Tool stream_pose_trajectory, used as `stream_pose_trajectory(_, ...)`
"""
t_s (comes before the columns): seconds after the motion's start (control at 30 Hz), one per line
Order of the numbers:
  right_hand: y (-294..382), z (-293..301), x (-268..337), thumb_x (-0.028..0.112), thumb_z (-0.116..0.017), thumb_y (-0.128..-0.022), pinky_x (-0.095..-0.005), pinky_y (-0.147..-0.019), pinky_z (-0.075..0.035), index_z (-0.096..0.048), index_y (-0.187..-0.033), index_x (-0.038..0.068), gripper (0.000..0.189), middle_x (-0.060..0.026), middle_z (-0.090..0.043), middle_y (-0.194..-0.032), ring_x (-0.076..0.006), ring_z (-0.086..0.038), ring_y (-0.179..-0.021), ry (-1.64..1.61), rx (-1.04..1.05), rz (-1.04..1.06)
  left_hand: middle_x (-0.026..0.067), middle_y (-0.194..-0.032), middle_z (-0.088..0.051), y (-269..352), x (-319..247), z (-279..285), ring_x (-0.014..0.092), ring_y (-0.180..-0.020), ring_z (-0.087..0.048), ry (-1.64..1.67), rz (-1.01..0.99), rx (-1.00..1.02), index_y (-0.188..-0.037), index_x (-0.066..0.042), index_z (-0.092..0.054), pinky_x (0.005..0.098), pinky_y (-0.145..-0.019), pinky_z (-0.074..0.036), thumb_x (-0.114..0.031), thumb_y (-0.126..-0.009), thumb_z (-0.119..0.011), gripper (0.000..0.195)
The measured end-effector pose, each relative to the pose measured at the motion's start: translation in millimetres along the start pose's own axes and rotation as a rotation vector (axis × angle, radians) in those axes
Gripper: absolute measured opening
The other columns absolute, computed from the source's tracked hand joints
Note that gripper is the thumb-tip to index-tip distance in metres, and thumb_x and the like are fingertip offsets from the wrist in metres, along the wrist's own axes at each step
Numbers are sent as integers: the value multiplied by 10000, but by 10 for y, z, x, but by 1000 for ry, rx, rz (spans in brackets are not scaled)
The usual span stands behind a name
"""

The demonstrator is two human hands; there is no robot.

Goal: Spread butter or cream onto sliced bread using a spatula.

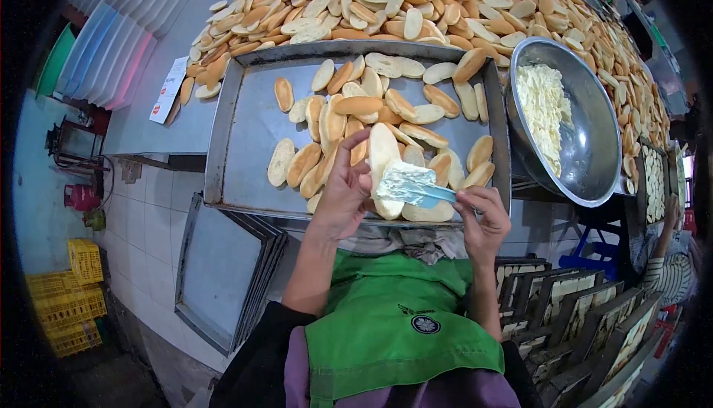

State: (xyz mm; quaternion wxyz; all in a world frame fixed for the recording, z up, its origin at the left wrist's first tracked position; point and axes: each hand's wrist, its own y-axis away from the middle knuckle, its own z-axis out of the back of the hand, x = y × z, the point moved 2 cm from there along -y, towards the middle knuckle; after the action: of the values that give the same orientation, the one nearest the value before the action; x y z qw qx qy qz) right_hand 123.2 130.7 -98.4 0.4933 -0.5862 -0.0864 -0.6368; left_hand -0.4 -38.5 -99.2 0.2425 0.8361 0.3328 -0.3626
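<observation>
In my left hand [346, 196] I hold a halved oval bread slice [382, 146], its pale cut face turned up. My right hand [483, 215] grips a light blue plastic spatula [443, 195]. Its blade, coated in pale cream [406, 178], rests against the bread's lower half. Both hands are over the near edge of a metal baking tray [237, 146], which holds many loose bread halves [356, 105], some crust up and some cut face up. At the tray's right stands a steel bowl [590, 129] with a mound of pale yellow cream [540, 112] along its left side.
A large heap of bread halves [390, 6] covers the table behind the tray. A printed paper packet [170, 90] lies at left. Empty trays [223, 274] lean below the table; more trays [574, 302] stand at right. Another person's striped sleeve [668, 277] shows far right.
</observation>
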Motion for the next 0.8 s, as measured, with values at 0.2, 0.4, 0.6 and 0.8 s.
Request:
stream_pose_trajectory(0.2,29,43,-33,-21,-689,-623,-265,-635,-346,-662,-805,73,207,-38,-621,-781,-159,-521,-679,169,-149,60,76,-1134,-490,51,110,-32,139,-972,-531,-14,24,207,-1299,-80,-281,242,-766,-475,-224,-691,-720,765)
stream_pose_trajectory(0.4,51,199,-55,-14,-687,-629,-269,-632,-344,-665,-826,79,219,-35,-616,-789,-165,-511,-672,303,-233,81,111,-1179,-455,60,260,-82,181,-1066,-477,41,194,283,-1300,-46,-271,309,-912,-394,-163,-653,-744,810)
stream_pose_trajectory(0.6,158,418,-99,-29,-685,-638,-262,-689,-370,-662,-841,52,220,-49,-611,-811,-157,-532,-725,346,-266,10,113,-1214,-441,-2,439,-185,180,-1084,-470,68,291,395,-1316,-52,-273,301,-911,-392,-151,-636,-745,834)
stream_pose_trajectory(0.8,324,590,-233,0,-666,-679,-258,-657,-368,-666,-869,77,205,-49,-608,-826,-166,-528,-718,387,-306,-67,100,-1241,-438,-86,601,-312,180,-1095,-470,67,433,552,-1306,-16,-290,302,-909,-394,-171,-666,-717,786)
